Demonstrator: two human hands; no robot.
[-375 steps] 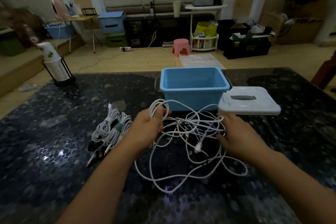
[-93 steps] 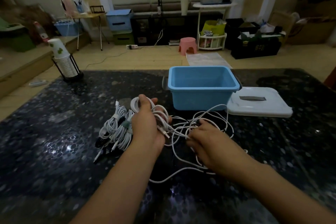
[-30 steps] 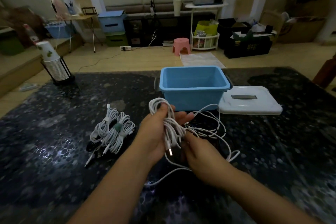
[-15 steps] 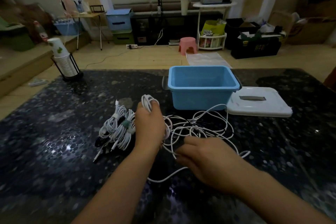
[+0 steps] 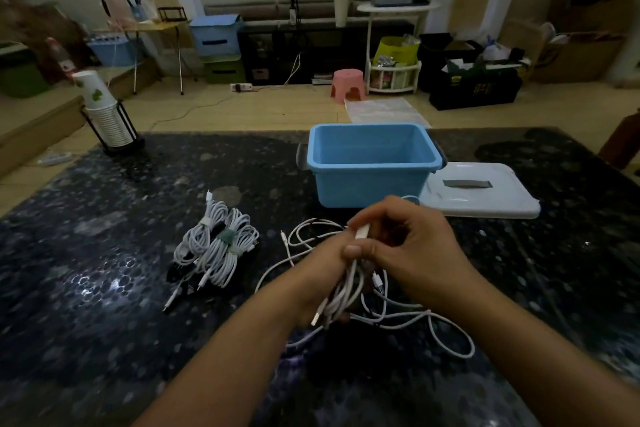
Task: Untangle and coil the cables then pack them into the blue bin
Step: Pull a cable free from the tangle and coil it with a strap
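Head view: left hand [image 5: 325, 274] is closed around a partly wound white cable coil [image 5: 341, 298], a plug end dangling below it. Right hand [image 5: 412, 246] pinches a white connector [image 5: 363, 230] just above the coil. Loose loops [image 5: 433, 322] trail on the dark table [image 5: 104, 288] near the hands. Blue bin [image 5: 372, 163], open and holding nothing visible, stands behind them, white lid [image 5: 485, 191] beside it. Finished bundles [image 5: 216, 246] lie to the left.

Risk: the trailing loops cross each other; pulling fast would likely tighten a knot. A slack left grip could let the coil spring apart.
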